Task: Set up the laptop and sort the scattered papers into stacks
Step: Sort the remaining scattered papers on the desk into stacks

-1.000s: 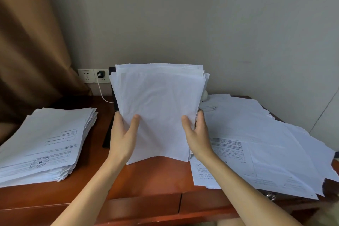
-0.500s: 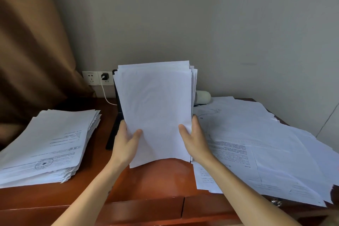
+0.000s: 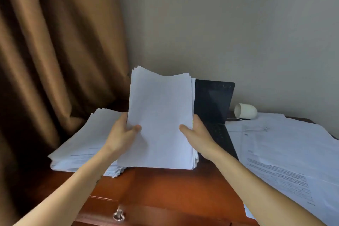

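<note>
A thick bundle of white papers (image 3: 160,115) stands upright on its lower edge on the wooden desk (image 3: 174,189). My left hand (image 3: 122,134) grips its left side and my right hand (image 3: 197,134) grips its right side, thumbs on the front sheet. Behind the bundle, a black laptop (image 3: 212,104) stands open, its left part hidden by the papers. A tidy stack of printed papers (image 3: 86,147) lies at the left. Scattered printed sheets (image 3: 286,152) cover the desk's right side.
A white cup-shaped object (image 3: 244,111) lies on its side behind the scattered sheets, with a white cable beside it. Brown curtains (image 3: 55,51) hang at the left. A drawer with a metal pull (image 3: 118,214) sits under the desk's front edge.
The view has swung left, and the bundle now stands closer to the left stack. Its sheets look more squared up. The laptop screen now shows to the bundle's right.
</note>
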